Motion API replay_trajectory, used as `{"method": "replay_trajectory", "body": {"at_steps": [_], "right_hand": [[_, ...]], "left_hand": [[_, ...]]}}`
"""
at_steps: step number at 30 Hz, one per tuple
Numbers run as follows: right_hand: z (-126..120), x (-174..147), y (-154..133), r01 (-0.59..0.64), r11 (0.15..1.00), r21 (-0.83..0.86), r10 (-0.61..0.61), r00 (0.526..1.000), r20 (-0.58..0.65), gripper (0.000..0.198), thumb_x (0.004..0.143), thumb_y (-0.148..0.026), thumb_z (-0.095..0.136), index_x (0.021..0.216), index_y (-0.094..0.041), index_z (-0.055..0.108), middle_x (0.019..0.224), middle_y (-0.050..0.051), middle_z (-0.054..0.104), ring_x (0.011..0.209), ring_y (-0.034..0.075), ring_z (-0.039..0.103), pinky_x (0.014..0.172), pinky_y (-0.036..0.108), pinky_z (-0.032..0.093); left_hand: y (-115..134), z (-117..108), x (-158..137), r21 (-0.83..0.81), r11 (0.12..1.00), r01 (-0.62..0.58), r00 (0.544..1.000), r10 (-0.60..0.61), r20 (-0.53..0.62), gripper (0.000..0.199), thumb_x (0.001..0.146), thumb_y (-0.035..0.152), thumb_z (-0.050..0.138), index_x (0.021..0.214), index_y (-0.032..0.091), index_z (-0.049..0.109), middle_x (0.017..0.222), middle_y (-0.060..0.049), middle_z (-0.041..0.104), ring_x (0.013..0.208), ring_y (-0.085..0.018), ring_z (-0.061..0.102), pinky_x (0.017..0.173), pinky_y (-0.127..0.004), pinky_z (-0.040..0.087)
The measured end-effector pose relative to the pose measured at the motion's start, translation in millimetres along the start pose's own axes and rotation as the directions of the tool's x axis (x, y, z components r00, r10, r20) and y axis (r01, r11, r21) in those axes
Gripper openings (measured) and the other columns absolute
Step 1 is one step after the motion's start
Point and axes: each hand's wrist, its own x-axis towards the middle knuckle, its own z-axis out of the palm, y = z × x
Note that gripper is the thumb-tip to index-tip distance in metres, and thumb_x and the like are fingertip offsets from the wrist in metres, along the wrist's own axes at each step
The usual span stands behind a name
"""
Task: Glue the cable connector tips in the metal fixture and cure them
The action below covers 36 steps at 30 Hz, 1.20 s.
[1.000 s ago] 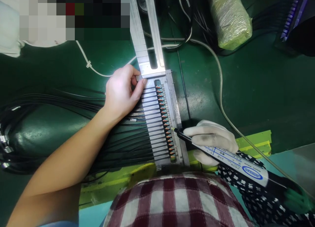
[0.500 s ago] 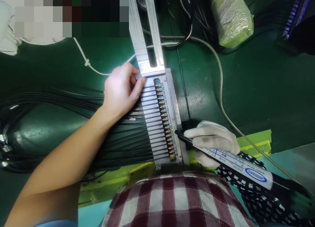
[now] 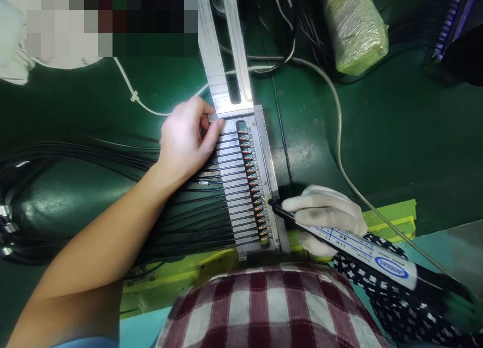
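Head cam: our L hand [image 3: 184, 136] pinches the metal jig [image 3: 237, 185] at its top corner, fingers nearly closed; our gloved R hand [image 3: 328, 214] grips a pen-like tool [image 3: 360, 251], tip nr wired connectors [image 3: 253, 177].

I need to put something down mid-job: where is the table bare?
Widest: the table right of the pale cable, below the wrapped bundle and above the yellow-green tape. A smaller patch lies between that cable and the thin black wire, above the right hand. Crowded: left of the metal fixture, with black cables and the left hand.
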Motion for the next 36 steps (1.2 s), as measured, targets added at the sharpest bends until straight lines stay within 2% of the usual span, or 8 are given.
{"method": "replay_trajectory", "body": {"at_steps": [9,15,19,22,29,36], "right_hand": [[-0.3,3.4,1.5,-0.004,1.0,-0.002,0.004,0.999,0.034,0.017,0.081,-0.016,0.068,0.097,-0.022,0.063,0.097,0.01,0.075,0.065,0.019,0.068,0.056,0.034,0.057],[-0.5,0.6,2.2,0.008,1.0,0.006,-0.008,1.0,0.013,0.017,0.082,-0.015,0.068,0.098,-0.02,0.064,0.098,0.013,0.075,0.066,0.02,0.068,0.056,0.036,0.057],[3.0,-5.3,-0.3,0.044,0.999,0.005,-0.043,0.995,-0.091,0.021,0.078,-0.013,0.071,0.097,-0.019,0.065,0.098,0.012,0.075,0.068,0.02,0.068,0.056,0.036,0.057],[6.2,-10.7,-2.7,0.049,0.999,-0.003,-0.048,0.987,-0.151,0.014,0.079,-0.017,0.069,0.092,-0.02,0.066,0.095,0.009,0.076,0.062,0.018,0.065,0.052,0.034,0.054],[4.1,-14.7,-3.1,0.004,1.0,-0.01,-0.004,1.0,-0.024,0.015,0.078,-0.017,0.069,0.092,-0.02,0.066,0.097,0.01,0.076,0.062,0.017,0.063,0.055,0.034,0.054],[6.7,-15.8,-0.6,-0.013,1.0,0.026,0.014,0.998,-0.058,0.018,0.077,-0.016,0.071,0.094,-0.02,0.066,0.098,0.009,0.076,0.064,0.018,0.065,0.057,0.033,0.054]], "left_hand": [[0.6,-0.1,-0.5,0.001,1.0,0.013,1.0,-0.013,0.001,0.023,0.093,0.048,0.051,0.092,0.027,0.057,0.075,-0.001,0.059,0.082,-0.019,0.064,0.069,-0.04,0.055],[0.8,-0.3,-0.3,0.0,1.0,-0.003,1.0,0.003,-0.005,0.024,0.093,0.05,0.049,0.092,0.027,0.057,0.074,0.0,0.059,0.08,-0.018,0.063,0.068,-0.039,0.054],[0.8,0.3,0.3,-0.017,1.0,0.005,1.0,-0.005,-0.015,0.024,0.092,0.05,0.051,0.091,0.028,0.058,0.073,0.0,0.058,0.08,-0.019,0.064,0.068,-0.04,0.054],[0.7,0.4,0.2,-0.017,1.0,0.016,1.0,-0.016,-0.004,0.022,0.092,0.048,0.051,0.092,0.028,0.058,0.074,-0.001,0.058,0.08,-0.019,0.064,0.068,-0.039,0.053],[0.2,0.7,0.0,-0.011,1.0,0.016,1.0,-0.016,-0.005,0.025,0.093,0.051,0.051,0.092,0.027,0.057,0.073,0.0,0.056,0.079,-0.018,0.062,0.068,-0.038,0.051],[0.1,2.4,0.3,-0.042,0.999,-0.003,1.0,0.002,-0.025,0.027,0.092,0.05,0.054,0.09,0.023,0.055,0.072,0.001,0.053,0.078,-0.017,0.061,0.074,-0.034,0.053]]}}
